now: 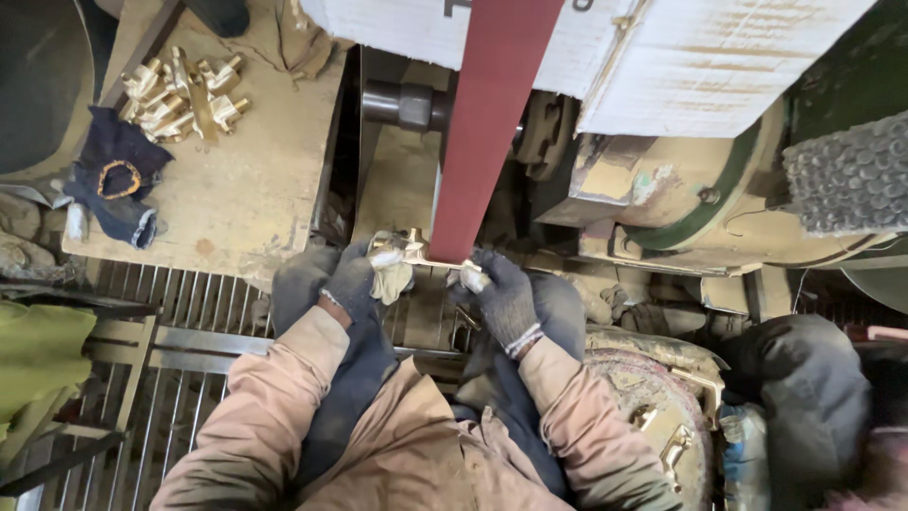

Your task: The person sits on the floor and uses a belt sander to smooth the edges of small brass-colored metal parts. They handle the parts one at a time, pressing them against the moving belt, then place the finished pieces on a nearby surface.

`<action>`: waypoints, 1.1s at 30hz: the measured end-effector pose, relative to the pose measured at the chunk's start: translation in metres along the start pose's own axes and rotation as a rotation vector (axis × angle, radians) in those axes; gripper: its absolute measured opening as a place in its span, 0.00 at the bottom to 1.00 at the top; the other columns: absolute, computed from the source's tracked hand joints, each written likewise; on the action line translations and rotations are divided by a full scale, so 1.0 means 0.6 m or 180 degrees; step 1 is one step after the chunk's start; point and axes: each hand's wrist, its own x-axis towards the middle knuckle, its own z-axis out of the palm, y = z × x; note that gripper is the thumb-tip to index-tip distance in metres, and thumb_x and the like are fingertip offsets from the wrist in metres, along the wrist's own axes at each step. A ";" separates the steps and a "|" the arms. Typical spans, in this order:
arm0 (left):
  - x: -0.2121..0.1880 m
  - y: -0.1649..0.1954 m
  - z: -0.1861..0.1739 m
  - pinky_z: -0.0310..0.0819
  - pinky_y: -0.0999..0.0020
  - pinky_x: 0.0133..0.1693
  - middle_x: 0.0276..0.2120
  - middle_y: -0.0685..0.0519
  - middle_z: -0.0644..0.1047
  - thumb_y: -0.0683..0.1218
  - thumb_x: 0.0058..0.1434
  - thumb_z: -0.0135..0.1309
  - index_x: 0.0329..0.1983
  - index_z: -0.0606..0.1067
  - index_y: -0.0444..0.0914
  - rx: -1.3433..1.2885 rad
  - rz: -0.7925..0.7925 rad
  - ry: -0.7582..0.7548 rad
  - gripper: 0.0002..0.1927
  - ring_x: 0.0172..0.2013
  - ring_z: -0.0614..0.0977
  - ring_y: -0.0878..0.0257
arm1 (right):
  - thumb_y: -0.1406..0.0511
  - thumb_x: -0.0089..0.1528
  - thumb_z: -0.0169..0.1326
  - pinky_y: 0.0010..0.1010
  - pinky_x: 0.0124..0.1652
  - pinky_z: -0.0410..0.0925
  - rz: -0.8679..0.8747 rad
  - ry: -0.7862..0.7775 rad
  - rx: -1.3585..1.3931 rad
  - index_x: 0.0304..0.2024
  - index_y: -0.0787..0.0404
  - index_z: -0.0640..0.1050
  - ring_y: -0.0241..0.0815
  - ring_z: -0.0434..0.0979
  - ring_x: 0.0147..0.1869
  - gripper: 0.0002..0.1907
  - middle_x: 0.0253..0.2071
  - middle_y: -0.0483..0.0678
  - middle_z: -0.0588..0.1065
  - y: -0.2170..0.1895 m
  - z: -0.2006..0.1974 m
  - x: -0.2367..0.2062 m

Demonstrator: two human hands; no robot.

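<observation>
Both my hands wear dark knit gloves. My left hand [355, 279] grips one end of a small brass fitting [416, 254], with pale cloth wrapped over the fingers. My right hand [503, 295] pinches the fitting's other end. The fitting is pressed against the lower end of a red abrasive belt [487, 123] that runs down from the machine above. My sleeves are pale pink over dark trousers.
A pile of several brass fittings [184, 99] and a dark glove [118, 175] lie on a dusty wooden bench [246, 189] at upper left. The belt machine's white cover [700, 57] and shaft [402, 102] stand ahead. More brass parts [662, 435] fill a bin at lower right. A metal grate [180, 322] lies below left.
</observation>
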 end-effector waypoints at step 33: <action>-0.134 -0.026 -0.038 0.74 0.71 0.35 0.39 0.50 0.76 0.41 0.63 0.59 0.57 0.74 0.28 0.1401 0.0569 -0.0663 0.21 0.36 0.79 0.64 | 0.72 0.63 0.57 0.23 0.46 0.74 -0.0574 -0.0229 -0.0898 0.62 0.67 0.75 0.34 0.81 0.44 0.24 0.44 0.47 0.82 -0.034 -0.025 -0.137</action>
